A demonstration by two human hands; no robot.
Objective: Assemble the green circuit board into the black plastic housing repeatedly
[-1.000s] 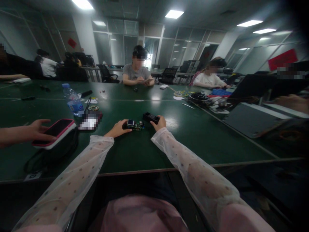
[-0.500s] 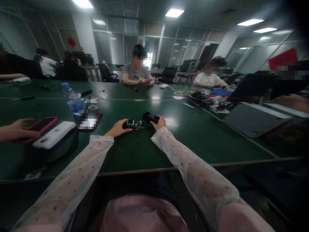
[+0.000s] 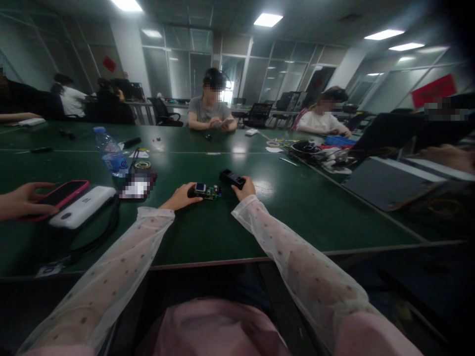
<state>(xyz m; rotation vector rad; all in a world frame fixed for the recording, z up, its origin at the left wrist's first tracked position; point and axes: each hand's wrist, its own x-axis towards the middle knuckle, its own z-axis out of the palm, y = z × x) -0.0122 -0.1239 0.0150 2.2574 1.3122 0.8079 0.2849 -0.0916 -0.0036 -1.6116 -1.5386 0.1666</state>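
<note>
Just left of the middle, my left hand (image 3: 181, 196) grips the left end of a small green circuit board (image 3: 211, 192), thumb in front. A little square screen (image 3: 201, 187) sits on the board near my fingers. My right hand (image 3: 245, 189) is closed round the right end of a black rectangular case (image 3: 229, 178) with cut-outs in its upper face. A narrow gap separates the case from the board. Both are at the green table (image 3: 222, 232); whether they rest on it or are held just above, I cannot tell.
On the left stand a water bottle (image 3: 111, 153), a badge holder (image 3: 138, 186) and a white power bank (image 3: 83, 207). Another person's hand (image 3: 25, 200) holds a red-framed phone (image 3: 65, 194). Tangled cables (image 3: 308, 148) and grey metal boxes (image 3: 389, 183) lie right. People sit across the table.
My hands, the circuit board and the black case stay in place. Across the table, the seated person's hands and phone have shifted slightly.
</note>
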